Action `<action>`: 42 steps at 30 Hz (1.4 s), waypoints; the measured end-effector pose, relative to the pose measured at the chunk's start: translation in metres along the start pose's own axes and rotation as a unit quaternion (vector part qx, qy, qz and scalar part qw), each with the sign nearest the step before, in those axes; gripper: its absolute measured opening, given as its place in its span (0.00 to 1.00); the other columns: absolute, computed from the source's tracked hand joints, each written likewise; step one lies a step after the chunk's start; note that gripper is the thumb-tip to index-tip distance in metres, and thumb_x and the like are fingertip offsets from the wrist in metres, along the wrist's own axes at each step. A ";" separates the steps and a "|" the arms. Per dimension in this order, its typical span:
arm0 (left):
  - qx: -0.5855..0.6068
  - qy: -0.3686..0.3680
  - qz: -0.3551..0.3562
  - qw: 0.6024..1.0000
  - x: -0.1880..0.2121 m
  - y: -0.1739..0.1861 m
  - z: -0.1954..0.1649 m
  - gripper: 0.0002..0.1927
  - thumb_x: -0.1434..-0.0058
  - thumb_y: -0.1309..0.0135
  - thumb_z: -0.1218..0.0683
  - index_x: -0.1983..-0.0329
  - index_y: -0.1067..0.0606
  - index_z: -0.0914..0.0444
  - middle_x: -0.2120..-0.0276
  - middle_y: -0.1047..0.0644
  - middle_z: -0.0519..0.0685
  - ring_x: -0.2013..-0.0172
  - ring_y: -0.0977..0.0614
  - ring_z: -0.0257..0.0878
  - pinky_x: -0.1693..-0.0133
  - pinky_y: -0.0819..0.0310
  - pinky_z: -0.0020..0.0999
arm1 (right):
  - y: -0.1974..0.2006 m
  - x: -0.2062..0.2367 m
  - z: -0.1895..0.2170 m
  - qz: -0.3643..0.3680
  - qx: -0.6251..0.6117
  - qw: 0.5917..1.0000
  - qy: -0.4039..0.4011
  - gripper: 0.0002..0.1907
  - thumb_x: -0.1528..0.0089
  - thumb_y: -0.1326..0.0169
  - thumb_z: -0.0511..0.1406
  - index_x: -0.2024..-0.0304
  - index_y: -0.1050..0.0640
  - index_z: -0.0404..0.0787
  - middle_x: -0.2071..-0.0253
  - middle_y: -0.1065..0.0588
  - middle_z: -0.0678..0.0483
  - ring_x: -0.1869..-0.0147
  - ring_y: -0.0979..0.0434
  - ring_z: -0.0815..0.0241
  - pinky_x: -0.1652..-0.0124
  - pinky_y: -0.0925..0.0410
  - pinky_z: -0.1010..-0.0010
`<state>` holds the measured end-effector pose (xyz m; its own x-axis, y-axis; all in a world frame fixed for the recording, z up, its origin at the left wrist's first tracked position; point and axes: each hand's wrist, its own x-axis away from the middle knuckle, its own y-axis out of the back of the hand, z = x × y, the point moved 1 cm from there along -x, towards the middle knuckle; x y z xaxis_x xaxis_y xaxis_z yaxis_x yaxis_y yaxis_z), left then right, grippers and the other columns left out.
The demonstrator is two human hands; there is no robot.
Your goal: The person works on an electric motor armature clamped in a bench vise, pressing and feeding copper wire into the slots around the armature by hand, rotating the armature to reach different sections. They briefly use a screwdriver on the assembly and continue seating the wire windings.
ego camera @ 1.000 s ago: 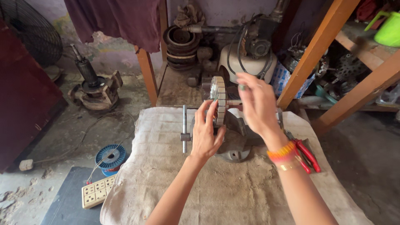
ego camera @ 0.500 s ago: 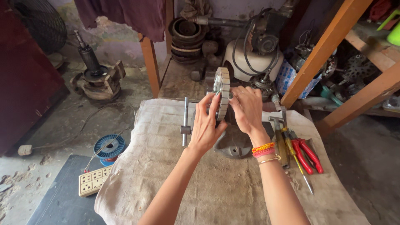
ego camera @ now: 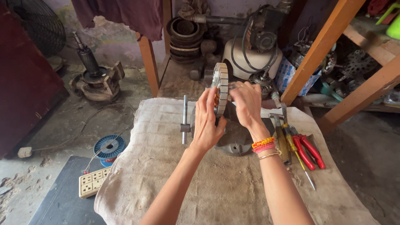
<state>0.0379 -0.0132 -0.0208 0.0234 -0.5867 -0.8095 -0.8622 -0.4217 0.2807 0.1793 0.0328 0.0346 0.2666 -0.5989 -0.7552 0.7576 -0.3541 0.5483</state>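
The left hand (ego camera: 207, 125) and right hand (ego camera: 246, 105) both grip a motor stator (ego camera: 220, 88), a round laminated ring w/ copper windings inside. It stands on edge, upright, above the middle of the counter (ego camera: 166, 183), which is covered w/ a rough burlap cloth. L hand: fingers closed on the near side of the ring, thumb on its rim. R hand: fingers curled on the far side; if it holds sth small too, I cannot tell. Orange and red bangles sit on the right wrist.

Just under the stator lies a dark grey motor housing (ego camera: 235, 139), partly hidden by the hands. A steel shaft (ego camera: 184, 118) lies on the cloth just left of the L hand, apart from it. Right of the R forearm: red-handled pliers (ego camera: 308, 150) and a screwdriver (ego camera: 301, 164), near each other on the cloth.

On the floor at left: a blue spool of wire (ego camera: 109, 146) and a cream extension board (ego camera: 93, 182). Behind the counter, an old pump motor (ego camera: 254, 46) w/ black cable
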 end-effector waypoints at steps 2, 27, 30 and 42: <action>0.010 0.007 0.012 1.000 -0.001 0.001 0.002 0.51 0.54 0.45 0.68 0.24 0.47 0.61 0.32 0.41 0.61 0.35 0.36 0.61 0.35 0.39 0.50 | -0.001 0.000 -0.001 0.000 0.012 1.000 0.008 0.19 0.31 0.61 0.45 0.67 0.24 0.42 0.72 0.29 0.56 0.62 0.32 0.56 0.54 0.46 0.62; 0.096 0.006 -0.020 0.995 0.001 0.001 -0.004 0.48 0.53 0.46 0.70 0.25 0.40 0.58 0.31 0.38 0.57 0.31 0.35 0.56 0.32 0.37 0.46 | 0.002 0.004 0.003 -0.007 0.017 0.999 0.034 0.23 0.29 0.63 0.48 0.57 0.20 0.42 0.68 0.27 0.56 0.59 0.30 0.56 0.51 0.46 0.62; 0.073 0.034 -0.018 0.997 0.002 -0.001 -0.003 0.48 0.52 0.45 0.69 0.25 0.41 0.58 0.31 0.37 0.58 0.34 0.33 0.56 0.35 0.34 0.43 | 0.001 0.005 0.000 -0.015 -0.002 1.000 0.006 0.25 0.26 0.69 0.45 0.58 0.21 0.43 0.68 0.29 0.56 0.59 0.32 0.56 0.50 0.45 0.62; 0.093 0.032 -0.033 0.995 0.003 0.000 -0.010 0.46 0.54 0.44 0.70 0.28 0.38 0.59 0.31 0.36 0.56 0.31 0.34 0.55 0.32 0.37 0.44 | 0.005 0.005 0.002 -0.008 0.015 0.999 0.032 0.22 0.29 0.63 0.47 0.57 0.21 0.42 0.68 0.28 0.56 0.60 0.31 0.55 0.52 0.46 0.61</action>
<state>0.0434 -0.0220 -0.0178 0.1111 -0.6073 -0.7867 -0.9360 -0.3300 0.1226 0.1827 0.0263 0.0339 0.2925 -0.5455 -0.7854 0.7446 -0.3854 0.5450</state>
